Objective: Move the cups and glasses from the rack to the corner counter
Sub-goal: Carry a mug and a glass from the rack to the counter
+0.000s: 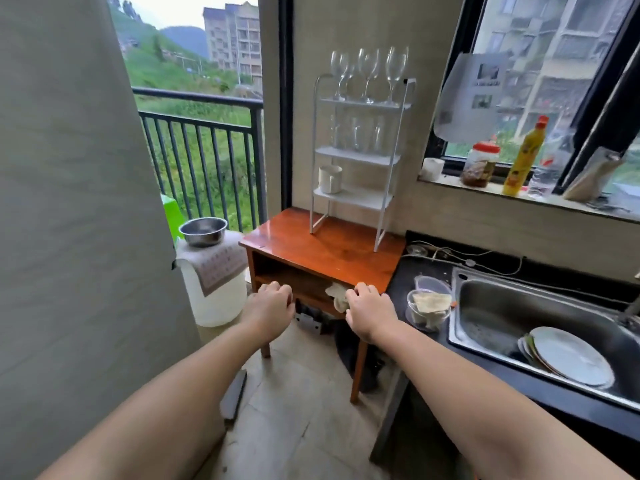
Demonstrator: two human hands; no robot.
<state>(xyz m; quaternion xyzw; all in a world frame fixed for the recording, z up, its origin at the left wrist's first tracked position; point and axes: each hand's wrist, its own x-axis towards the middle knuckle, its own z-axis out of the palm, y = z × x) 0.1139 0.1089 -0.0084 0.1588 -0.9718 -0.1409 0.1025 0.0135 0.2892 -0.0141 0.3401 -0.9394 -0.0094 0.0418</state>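
Head view: left hand (272,303) and right hand (363,306) hang loosely curled, holding nothing, before the red-brown wooden table (322,251). The white three-tier wire rack (356,154) is fully loaded with clear glasses and a white cup (330,179). Judged: task unstarted; next, reach upward.

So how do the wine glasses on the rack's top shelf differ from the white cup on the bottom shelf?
The wine glasses are clear, tall and stemmed; the white cup is opaque, short and stemless. The glasses stand several in a row, the cup alone at the left end of its shelf. Both stand upright on the rack, untouched by either hand.
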